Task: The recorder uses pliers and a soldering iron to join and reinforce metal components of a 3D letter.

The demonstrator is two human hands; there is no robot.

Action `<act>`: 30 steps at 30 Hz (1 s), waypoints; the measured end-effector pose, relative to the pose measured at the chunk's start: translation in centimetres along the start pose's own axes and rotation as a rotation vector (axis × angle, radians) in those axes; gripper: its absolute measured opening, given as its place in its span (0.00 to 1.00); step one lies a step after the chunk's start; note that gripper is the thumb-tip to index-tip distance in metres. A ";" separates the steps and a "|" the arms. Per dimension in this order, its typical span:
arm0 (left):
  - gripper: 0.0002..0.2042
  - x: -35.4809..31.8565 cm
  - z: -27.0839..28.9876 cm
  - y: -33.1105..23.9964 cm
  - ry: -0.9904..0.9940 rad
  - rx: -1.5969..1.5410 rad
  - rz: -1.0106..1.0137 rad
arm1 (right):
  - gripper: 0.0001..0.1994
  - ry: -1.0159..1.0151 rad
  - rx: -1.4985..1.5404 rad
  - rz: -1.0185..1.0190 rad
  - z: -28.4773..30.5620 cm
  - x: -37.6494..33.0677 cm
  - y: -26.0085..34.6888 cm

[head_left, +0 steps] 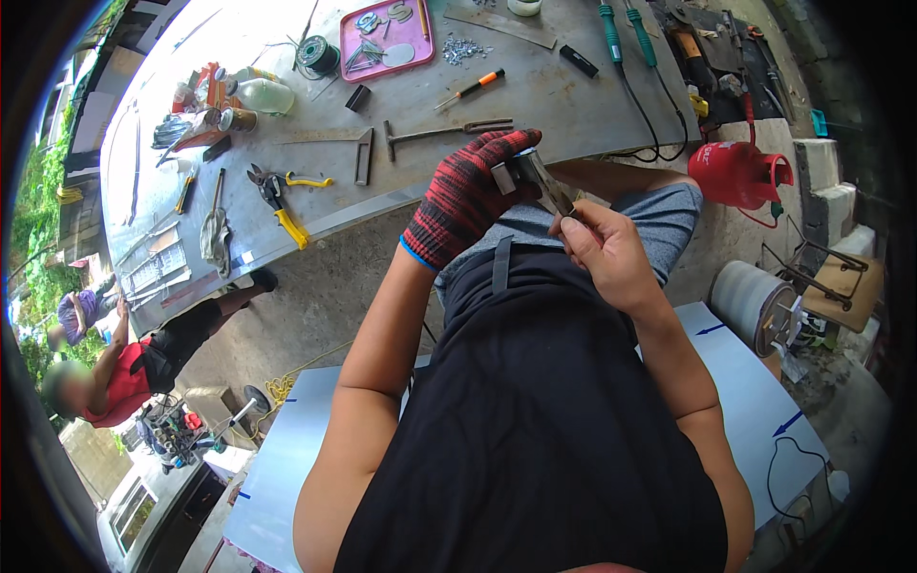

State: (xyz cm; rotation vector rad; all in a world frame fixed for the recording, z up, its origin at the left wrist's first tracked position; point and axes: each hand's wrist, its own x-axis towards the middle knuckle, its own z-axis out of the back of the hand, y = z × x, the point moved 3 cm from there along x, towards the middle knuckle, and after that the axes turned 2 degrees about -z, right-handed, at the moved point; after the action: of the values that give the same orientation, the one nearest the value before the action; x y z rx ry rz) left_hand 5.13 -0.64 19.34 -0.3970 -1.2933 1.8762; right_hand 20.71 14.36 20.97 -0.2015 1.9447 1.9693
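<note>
My left hand (475, 196), in a red-and-black knit glove, is closed around a small shiny metal piece (502, 179) just past the table's near edge. My bare right hand (604, 250) is closed with thumb and fingers pinching the lower end of a narrow metal strip (552, 187). The strip's upper end meets the metal piece at the gloved hand; whether the two are joined I cannot tell. On the table beside the gloved hand lie a T-shaped metal tool (435, 136) and a try square (363, 158).
Yellow-handled snips (277, 205) and an orange screwdriver (470, 89) lie on the metal table (315, 191). A pink tray (417, 55) holds small parts. Two green-handled soldering irons (611, 33) trail cables. A red gas cylinder (731, 174) stands right. Another person (143, 368) is at the left.
</note>
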 end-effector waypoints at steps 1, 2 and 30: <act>0.32 0.0 0.0 0.0 0.003 -0.001 -0.002 | 0.11 0.000 -0.015 -0.009 0.0 0.0 0.1; 0.32 0.0 0.0 0.0 0.006 -0.002 -0.005 | 0.12 0.000 -0.029 -0.017 0.0 0.0 0.2; 0.27 -0.4 -0.3 -0.7 0.029 0.069 0.038 | 0.14 -0.169 -0.291 0.017 0.2 -1.1 1.6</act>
State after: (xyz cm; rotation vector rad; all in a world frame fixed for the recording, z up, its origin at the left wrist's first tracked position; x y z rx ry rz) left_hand 5.90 -0.67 19.73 -0.4139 -1.2059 1.9338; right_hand 21.18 14.39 22.88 -0.0893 1.5570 2.1980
